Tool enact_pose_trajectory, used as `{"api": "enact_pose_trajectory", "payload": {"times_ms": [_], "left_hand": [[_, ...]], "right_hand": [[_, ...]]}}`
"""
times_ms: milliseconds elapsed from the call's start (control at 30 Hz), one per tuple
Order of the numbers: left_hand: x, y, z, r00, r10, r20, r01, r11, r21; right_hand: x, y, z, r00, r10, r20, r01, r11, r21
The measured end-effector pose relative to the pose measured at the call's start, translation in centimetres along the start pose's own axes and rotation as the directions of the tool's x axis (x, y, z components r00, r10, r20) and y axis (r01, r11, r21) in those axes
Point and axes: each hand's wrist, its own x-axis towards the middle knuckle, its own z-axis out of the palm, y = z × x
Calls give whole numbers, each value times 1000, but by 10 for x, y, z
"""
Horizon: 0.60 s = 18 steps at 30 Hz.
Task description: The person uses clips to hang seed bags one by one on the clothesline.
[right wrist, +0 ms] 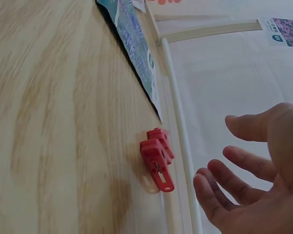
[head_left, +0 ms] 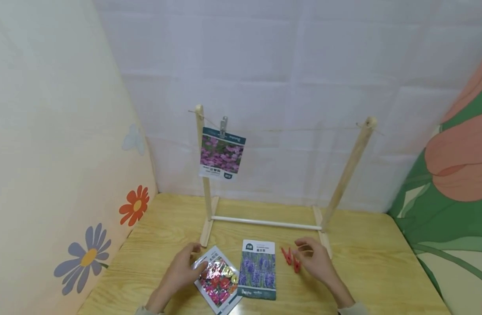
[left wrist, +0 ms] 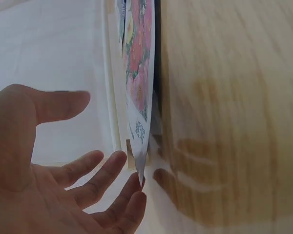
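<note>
Packet print too small to be read. Red-flower seed packet [head_left: 218, 280] near table [head_left: 382, 271] front edge, long axis tilted left; corner touched by left hand [head_left: 183, 269], fingers spread. Right hand [head_left: 316, 260] open, nothing held, just beside red clothespins [head_left: 291, 259].

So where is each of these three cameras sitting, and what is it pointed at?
Head: worn on the head, looking down at the wooden table, both hands and the wooden drying rack.
Left wrist: beside the open left hand, facing the red-flower seed packet.
Right wrist: beside the open right hand, facing the red plastic clothespins.
Shared: the clothespins also appear in the head view, the purple-flower seed packet too.
</note>
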Motion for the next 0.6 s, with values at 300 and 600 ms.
{"api": "enact_pose_trajectory", "payload": {"times_ms": [300,600], "left_hand": [[-6,-5,6,999,19,39,-26,986,162],[-11,3,8,999,3,51,-20,944,329]], "right_hand": [[-7,7,-1,998,45,33,-41,993,-110],[-4,7,2,988,140,69,-123,972,-198]]}}
